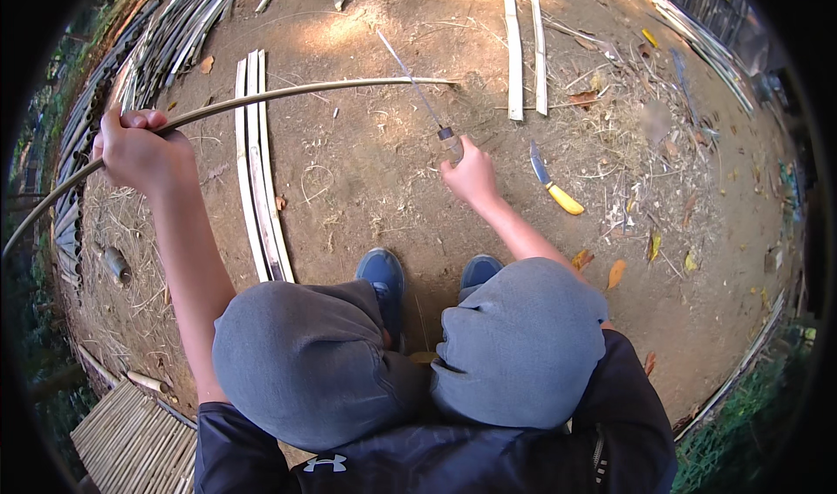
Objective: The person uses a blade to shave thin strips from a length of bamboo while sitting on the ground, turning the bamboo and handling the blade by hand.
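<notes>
My left hand [144, 149], raised at the left, is closed around a long, thin bamboo strip [288, 90]. The strip bows across to the right, and its near end runs out past my fist toward the left rim. In front of my right knee, my right hand [471, 173] grips the handle of a long, narrow-bladed knife [446, 136] with a dark collar. Its blade slants up and to the left, crossing the strip near the strip's right end. Whether the blade touches the strip, I cannot tell. A second knife with a yellow handle [565, 199] lies on the ground to the right.
Split pale bamboo lengths [261, 171] lie beside my left foot, and two more bamboo lengths [514, 49] lie ahead. Bamboo pieces [179, 36] are heaped at the far left. Shavings and dry leaves [616, 273] litter the right. A bottle-like object [115, 265] rests at the left.
</notes>
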The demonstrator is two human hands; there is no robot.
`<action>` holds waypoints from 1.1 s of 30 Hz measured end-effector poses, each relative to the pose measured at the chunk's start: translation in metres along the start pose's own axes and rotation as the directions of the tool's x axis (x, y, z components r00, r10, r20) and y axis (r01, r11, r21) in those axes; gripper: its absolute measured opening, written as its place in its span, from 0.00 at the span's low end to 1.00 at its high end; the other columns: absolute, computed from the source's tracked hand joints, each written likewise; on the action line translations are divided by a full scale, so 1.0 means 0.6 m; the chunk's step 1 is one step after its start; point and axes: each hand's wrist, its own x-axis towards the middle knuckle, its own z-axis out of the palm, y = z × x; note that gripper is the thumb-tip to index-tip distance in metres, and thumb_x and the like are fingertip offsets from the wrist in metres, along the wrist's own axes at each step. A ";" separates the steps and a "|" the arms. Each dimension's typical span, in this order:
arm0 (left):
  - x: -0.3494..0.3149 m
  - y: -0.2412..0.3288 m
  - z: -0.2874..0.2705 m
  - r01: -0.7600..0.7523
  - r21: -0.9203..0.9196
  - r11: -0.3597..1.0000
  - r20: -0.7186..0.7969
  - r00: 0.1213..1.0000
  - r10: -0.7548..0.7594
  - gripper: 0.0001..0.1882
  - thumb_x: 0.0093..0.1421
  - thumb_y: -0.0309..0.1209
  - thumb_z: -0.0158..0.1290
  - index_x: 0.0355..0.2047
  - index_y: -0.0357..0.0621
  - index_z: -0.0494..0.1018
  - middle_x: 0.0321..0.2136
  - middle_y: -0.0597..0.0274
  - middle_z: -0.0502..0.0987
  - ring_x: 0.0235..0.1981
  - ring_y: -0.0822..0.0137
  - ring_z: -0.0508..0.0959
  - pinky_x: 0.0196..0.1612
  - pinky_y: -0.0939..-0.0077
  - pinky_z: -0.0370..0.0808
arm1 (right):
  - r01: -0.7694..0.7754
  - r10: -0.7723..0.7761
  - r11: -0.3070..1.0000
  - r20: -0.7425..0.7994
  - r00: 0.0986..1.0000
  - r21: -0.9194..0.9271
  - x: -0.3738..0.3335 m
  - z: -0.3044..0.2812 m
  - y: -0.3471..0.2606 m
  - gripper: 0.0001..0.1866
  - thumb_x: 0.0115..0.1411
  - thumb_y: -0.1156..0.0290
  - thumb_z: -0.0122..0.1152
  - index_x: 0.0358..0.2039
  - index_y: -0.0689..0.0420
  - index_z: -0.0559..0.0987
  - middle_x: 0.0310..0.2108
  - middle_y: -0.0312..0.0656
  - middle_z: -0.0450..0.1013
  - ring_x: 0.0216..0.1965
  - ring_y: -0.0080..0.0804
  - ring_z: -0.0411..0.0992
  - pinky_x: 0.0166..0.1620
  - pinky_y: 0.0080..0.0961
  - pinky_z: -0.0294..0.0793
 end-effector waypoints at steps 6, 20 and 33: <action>0.001 -0.001 -0.002 -0.071 0.023 0.997 0.089 0.994 0.069 0.19 0.63 0.40 0.61 0.33 0.45 0.62 0.18 0.63 0.69 0.18 0.68 0.74 0.22 0.75 0.77 | -0.163 0.164 0.986 0.057 0.985 -0.012 0.069 -0.029 -0.002 0.12 0.54 0.69 0.65 0.37 0.60 0.76 0.31 0.52 0.80 0.34 0.47 0.81 0.38 0.43 0.78; -0.010 -0.026 0.019 -0.030 -0.061 0.998 0.511 0.858 0.057 0.35 0.66 0.59 0.48 0.61 0.44 0.64 0.52 0.33 0.74 0.52 0.34 0.77 0.63 0.43 0.70 | -0.197 0.180 0.962 0.104 0.978 0.190 0.011 -0.066 -0.007 0.07 0.54 0.73 0.65 0.30 0.58 0.75 0.23 0.41 0.74 0.25 0.32 0.74 0.31 0.34 0.71; 0.010 0.046 0.017 0.141 -0.119 0.983 0.632 0.774 -0.035 0.27 0.69 0.54 0.50 0.16 0.56 0.61 0.12 0.75 0.57 0.14 0.73 0.61 0.26 0.73 0.64 | -0.001 -0.028 0.960 0.100 0.995 0.279 -0.032 -0.113 -0.046 0.11 0.52 0.71 0.65 0.34 0.62 0.76 0.24 0.44 0.74 0.27 0.36 0.75 0.34 0.34 0.73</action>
